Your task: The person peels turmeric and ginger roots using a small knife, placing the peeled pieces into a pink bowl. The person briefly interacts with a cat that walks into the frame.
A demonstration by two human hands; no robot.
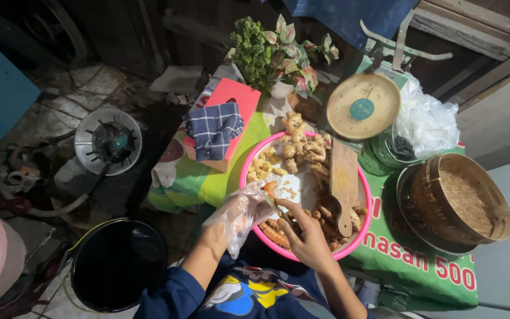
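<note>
Gripping ginger piece (271, 189), gloved left hand (240, 212); bare right hand (308, 236) just beside, grasp unclear.

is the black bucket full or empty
Cannot tell: the bucket on the floor shows only a dark inside, nothing visible in it.

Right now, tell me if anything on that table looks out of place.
The wooden cutting board lies tilted inside the pink basin, resting on the ginger roots rather than flat on the table. Only the left hand wears a clear plastic glove; the right hand is bare.
</note>
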